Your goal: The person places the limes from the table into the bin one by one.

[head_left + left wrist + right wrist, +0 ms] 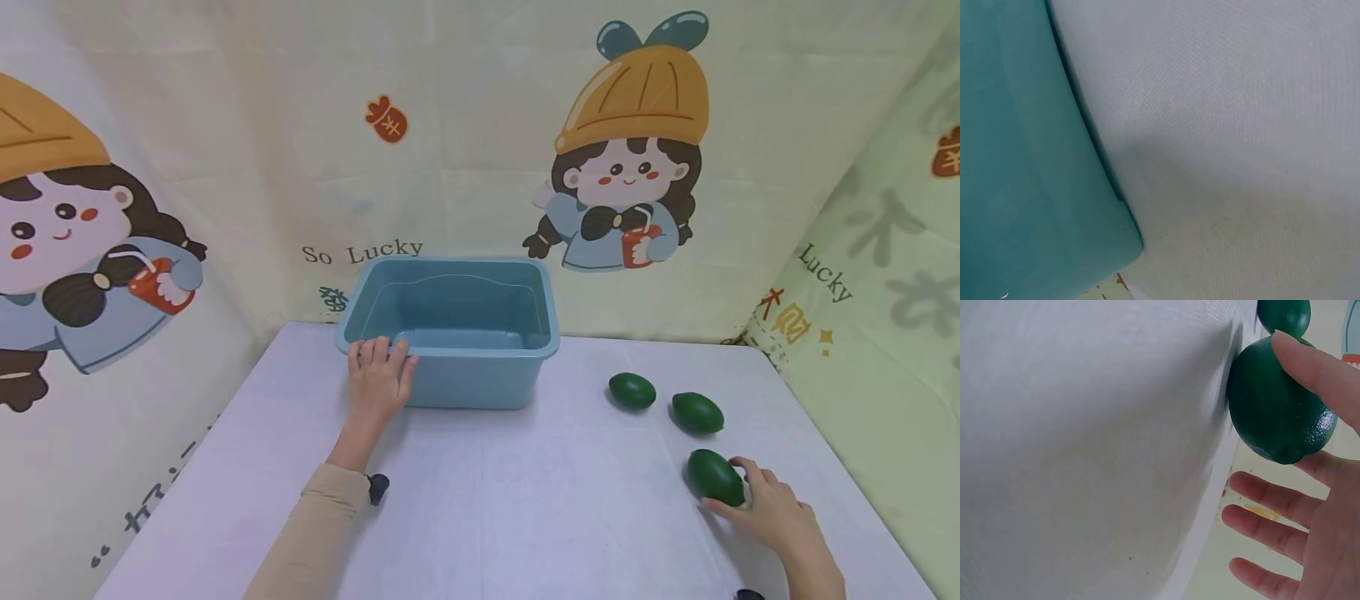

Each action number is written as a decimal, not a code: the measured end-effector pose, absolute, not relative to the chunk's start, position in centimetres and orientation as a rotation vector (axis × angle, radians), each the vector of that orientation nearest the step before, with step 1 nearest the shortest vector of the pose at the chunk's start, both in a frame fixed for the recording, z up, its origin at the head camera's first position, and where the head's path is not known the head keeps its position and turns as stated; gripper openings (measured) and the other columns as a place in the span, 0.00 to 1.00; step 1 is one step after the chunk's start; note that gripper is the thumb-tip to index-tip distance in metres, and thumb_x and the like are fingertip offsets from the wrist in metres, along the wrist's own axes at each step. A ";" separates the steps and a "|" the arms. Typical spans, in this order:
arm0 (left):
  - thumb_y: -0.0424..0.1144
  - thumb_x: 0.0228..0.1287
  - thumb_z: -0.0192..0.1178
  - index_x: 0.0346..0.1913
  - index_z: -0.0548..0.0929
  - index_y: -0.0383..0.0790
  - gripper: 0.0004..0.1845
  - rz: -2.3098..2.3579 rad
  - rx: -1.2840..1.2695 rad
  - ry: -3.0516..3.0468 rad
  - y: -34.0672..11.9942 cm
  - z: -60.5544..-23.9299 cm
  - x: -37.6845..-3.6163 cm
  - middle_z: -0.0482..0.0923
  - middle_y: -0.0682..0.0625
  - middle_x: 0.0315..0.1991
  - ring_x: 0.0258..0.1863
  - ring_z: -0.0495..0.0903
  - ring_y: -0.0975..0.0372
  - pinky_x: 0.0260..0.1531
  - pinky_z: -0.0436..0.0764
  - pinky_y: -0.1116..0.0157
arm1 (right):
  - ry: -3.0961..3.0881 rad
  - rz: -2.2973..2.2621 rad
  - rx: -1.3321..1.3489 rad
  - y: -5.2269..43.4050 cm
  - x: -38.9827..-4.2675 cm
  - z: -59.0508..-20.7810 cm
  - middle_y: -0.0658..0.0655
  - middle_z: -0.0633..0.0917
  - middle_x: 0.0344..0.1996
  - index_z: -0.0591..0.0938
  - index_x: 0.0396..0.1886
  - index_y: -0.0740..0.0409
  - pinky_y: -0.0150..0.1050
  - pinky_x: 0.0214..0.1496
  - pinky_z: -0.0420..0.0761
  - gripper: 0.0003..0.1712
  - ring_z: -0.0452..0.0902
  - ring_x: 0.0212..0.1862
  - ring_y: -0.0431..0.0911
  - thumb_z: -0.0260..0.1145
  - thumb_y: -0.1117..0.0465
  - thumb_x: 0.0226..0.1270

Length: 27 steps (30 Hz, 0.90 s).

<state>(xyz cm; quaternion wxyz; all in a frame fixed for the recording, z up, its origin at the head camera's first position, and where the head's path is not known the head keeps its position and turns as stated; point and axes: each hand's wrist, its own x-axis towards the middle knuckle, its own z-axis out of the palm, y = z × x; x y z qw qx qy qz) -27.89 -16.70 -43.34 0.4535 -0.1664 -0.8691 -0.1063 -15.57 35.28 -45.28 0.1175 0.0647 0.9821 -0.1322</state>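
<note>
Right hand [780, 517] at nearest green lime [716, 477], right of the blue tub [450, 333]: fingers [1316, 369] spread, one touching its top, no clamp. Left hand [378, 375] rests straight-fingered on the tub's near-left rim. Right wrist view alone shows the lower fingers off the lime.

In the left wrist view the left hand is out of frame; only a cropped wall of the blue bin [1016, 162] and table cloth show. The right hand [1310, 537] is cut by the right wrist picture's edge, and a second green fruit [1283, 315] by its top edge.
</note>
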 end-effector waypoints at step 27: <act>0.54 0.72 0.31 0.40 0.72 0.40 0.24 -0.252 -0.409 -2.142 -16.8 -43.3 -28.0 0.64 0.42 0.38 0.38 0.61 0.49 0.48 0.56 0.48 | 2.795 -0.366 0.222 35.4 -15.7 -45.4 0.82 0.64 0.49 0.59 0.56 0.76 0.68 0.41 0.66 0.59 0.63 0.49 0.75 0.60 0.28 0.46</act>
